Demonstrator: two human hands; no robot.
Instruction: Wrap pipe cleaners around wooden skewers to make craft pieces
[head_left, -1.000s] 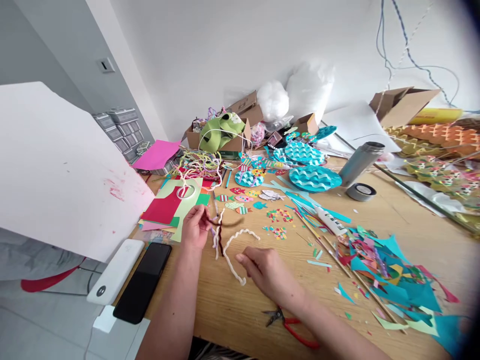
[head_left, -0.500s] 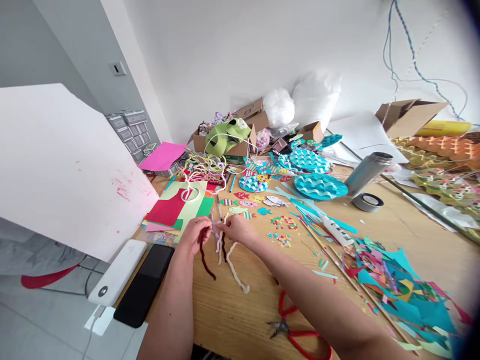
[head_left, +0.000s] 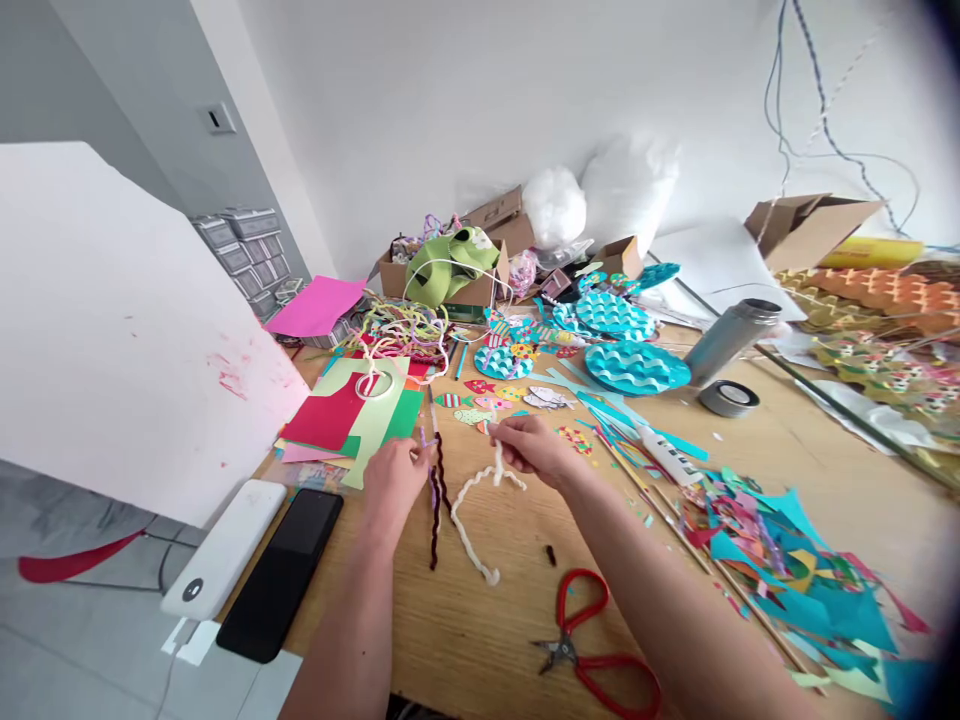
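The work surface is a wooden table set against a white wall. At its back I see an open cardboard box with green fabric on top; a tangle of colored yarn lies in front of it.

Left hand: positioned over the table, fingertips drawn close together at the dark yarn and the purple yarn. I cannot tell whether the fingers pinch either strand. The dark yarn lies to the right of this hand and extends toward the near edge.

Right hand: thumb and fingers pressed together, pinching the short white yarn, which hangs below the fingertips. The long white yarn lies curved on the table between the two forearms.

Adjacent items: red-handled scissors rest with blades spread near the right forearm; a small dark scrap lies just beyond them. Paper fish are laid out beyond the hands. A black phone lies beside a white power bank, left of the left forearm. A glue bottle and a pile of paper scraps occupy the right side.
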